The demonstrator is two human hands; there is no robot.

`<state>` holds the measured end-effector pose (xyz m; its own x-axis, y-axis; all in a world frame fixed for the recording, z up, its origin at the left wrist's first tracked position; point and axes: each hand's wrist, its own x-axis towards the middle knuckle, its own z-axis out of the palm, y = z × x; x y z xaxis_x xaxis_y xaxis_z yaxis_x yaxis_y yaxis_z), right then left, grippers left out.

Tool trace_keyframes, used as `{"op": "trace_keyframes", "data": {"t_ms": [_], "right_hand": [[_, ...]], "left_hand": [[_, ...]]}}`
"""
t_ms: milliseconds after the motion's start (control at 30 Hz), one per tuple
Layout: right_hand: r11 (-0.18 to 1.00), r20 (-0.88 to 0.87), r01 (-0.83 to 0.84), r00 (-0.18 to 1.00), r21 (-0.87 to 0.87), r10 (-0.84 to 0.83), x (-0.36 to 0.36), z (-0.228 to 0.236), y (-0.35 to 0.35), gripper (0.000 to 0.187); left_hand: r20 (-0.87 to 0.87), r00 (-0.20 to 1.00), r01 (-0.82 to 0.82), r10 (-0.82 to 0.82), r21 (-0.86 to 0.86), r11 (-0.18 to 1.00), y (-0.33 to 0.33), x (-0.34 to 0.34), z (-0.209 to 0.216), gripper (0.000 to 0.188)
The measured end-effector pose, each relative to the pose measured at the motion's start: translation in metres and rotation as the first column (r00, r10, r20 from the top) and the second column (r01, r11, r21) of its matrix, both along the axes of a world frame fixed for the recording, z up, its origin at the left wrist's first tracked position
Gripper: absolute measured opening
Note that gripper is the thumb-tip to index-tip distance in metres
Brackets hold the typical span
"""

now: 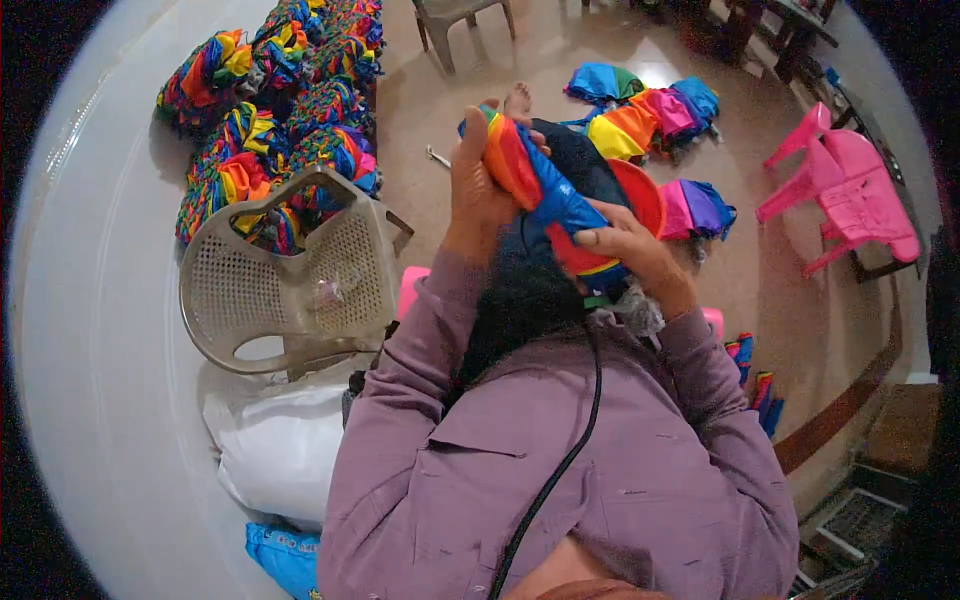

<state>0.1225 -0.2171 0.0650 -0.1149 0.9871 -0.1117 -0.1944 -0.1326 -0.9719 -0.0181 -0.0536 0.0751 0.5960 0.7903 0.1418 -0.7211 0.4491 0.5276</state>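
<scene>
At frame centre, both hands, the left hand [478,190] and right hand [630,245], clamp a rainbow folded umbrella [545,195]; more rainbow umbrellas [280,110] pile upper left behind a beige plastic chair [290,285].

so much rainbow here. the umbrella [545,190] is striped orange, red, blue and yellow with a black inside. the pile [280,110] is the same rainbow mix. chair [290,280] is beige with a mesh pattern, small chairs [850,190] hot pink, shirt [560,450] dusty purple, sack [275,450] white.
</scene>
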Motion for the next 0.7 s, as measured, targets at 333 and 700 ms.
{"op": "trace_keyframes", "data": {"t_ms": [333,700], "right_hand": [[0.984,0.235,0.159,0.956,0.076,-0.173,-0.016,-0.005,0.014,0.067],[0.844,0.806,0.090,0.258,0.529,-0.533,-0.046,0.000,0.010,0.075]], "left_hand": [[-0.105,0.994,0.035,-0.041,-0.057,0.998,0.003,0.007,-0.012,0.040],[-0.174,0.978,-0.130,0.111,-0.096,0.987,0.011,0.015,-0.026,0.034]]}}
